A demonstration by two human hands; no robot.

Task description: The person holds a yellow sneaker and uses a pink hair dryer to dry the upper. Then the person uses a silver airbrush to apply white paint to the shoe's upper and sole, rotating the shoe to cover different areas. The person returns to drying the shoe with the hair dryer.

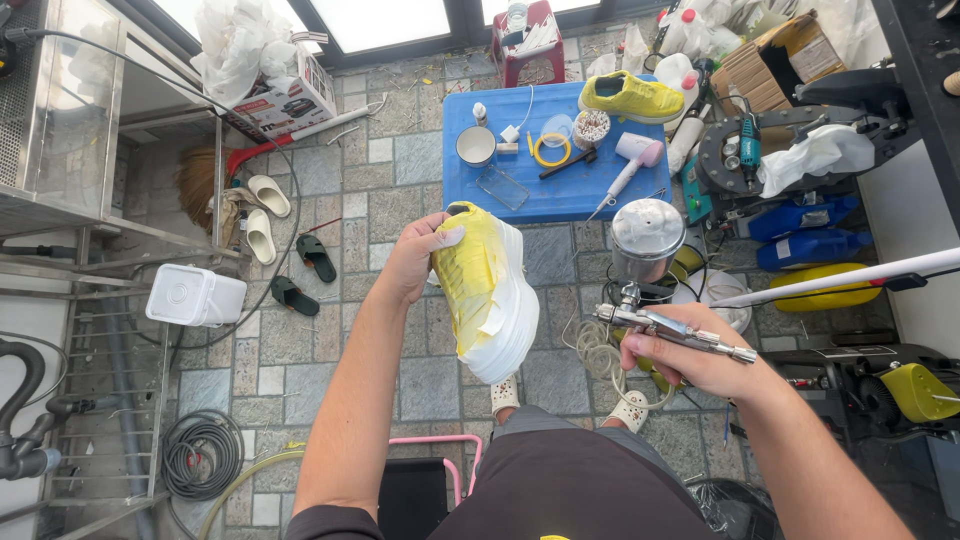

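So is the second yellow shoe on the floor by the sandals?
No, the second yellow shoe lies on the blue table, at its far right corner.

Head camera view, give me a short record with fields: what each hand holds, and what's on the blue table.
left hand: left hand holds a sneaker, yellow-taped upper, thick white sole, toe pointing down
right hand: right hand grips a spray gun with a metal cup on top
blue table: blue table carries a second yellow shoe, a white cup, a yellow tape ring, a white hair dryer
floor: stone tiles, sandals at left
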